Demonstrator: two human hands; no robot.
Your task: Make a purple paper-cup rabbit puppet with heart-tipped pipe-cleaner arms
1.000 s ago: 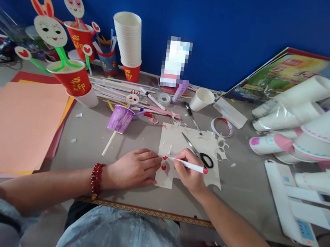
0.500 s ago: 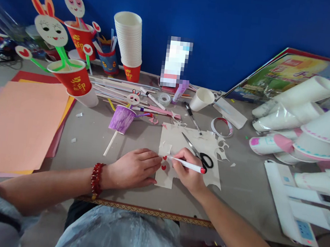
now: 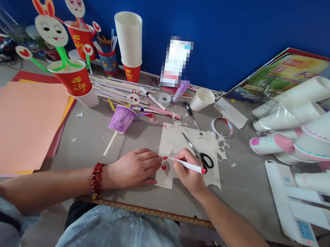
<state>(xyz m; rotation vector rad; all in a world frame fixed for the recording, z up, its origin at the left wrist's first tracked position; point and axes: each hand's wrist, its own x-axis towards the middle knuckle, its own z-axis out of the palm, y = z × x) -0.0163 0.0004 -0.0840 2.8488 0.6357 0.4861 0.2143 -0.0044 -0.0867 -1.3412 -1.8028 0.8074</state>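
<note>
My right hand (image 3: 189,172) is closed round a white marker (image 3: 191,166) with a red end, its tip at the upper of two small red hearts (image 3: 164,168) on a sheet of white paper (image 3: 165,181). Flat on the table, my left hand (image 3: 136,168) rests its fingertips on the paper's left edge, fingers stretched out. Black-handled scissors (image 3: 206,160) lie on the sheet just beyond my right hand. A purple-coloured paper cup (image 3: 121,119) with a small rabbit face (image 3: 133,99) and a stick stands beyond my left hand.
Coloured paper (image 3: 20,124) is stacked at left, near red cups with rabbit figures (image 3: 51,31). A tall stack of paper cups (image 3: 129,41) stands at the back. Sticks, a glue stick (image 3: 181,92) and a tape roll (image 3: 222,127) lie beyond the sheet. A power strip (image 3: 289,203) sits at right.
The marker's red end has shifted slightly left and its angle has changed a little. Both hands stay in place, and the things on the table are unmoved.
</note>
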